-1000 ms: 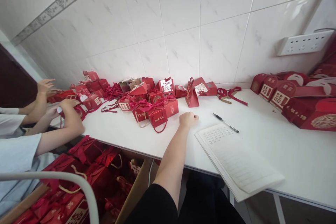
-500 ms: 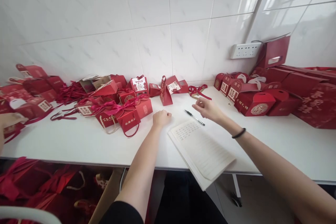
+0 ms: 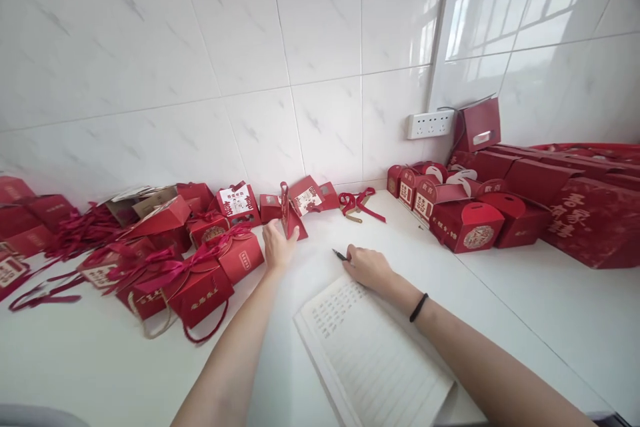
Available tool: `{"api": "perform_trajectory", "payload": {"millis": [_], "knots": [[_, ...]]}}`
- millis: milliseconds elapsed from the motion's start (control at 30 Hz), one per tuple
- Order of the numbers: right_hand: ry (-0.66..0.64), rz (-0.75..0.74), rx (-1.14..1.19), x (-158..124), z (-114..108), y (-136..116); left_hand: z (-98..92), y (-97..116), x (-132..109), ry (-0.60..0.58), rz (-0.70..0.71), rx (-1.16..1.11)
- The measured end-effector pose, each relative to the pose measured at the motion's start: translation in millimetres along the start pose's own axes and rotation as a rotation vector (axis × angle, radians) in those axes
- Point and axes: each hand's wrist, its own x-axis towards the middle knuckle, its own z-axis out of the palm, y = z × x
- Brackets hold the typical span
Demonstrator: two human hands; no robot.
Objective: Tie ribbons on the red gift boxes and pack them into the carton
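My left hand reaches forward over the white table, its fingers touching the base of a small upright red gift bag. Whether it grips the bag is unclear. My right hand, a black band on its wrist, lies curled over a black pen at the top edge of an open lined notebook. Only the pen's tip shows past the fingers.
Several red gift boxes with ribbons crowd the table's left half. Larger red boxes stand at the right by the wall corner, below a white power strip. A loose red ribbon lies near the wall.
My left hand has opened from a fist and moved forward to the small red bag. My right hand has come down onto the pen. The view has swung right and nearer.
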Motion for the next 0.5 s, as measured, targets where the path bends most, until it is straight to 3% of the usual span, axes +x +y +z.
{"api": "perform_trajectory", "payload": {"millis": [133,267,400,500], "knots": [[0.01,-0.011,-0.008,2.8,3.6,3.7,15.7,25.6,18.3,0.177,0.011,-0.113],[0.008,-0.015,-0.013,3.8,3.0,9.4,18.8,51.3,43.7,0.155,-0.06,-0.266],[0.014,0.01,-0.02,2.1,-6.9,14.1,1.5,57.3,60.3,0.141,-0.14,-0.366],[0.049,0.053,-0.017,1.7,-16.2,18.3,-23.9,53.6,54.5,0.181,-0.098,-0.46]]}}
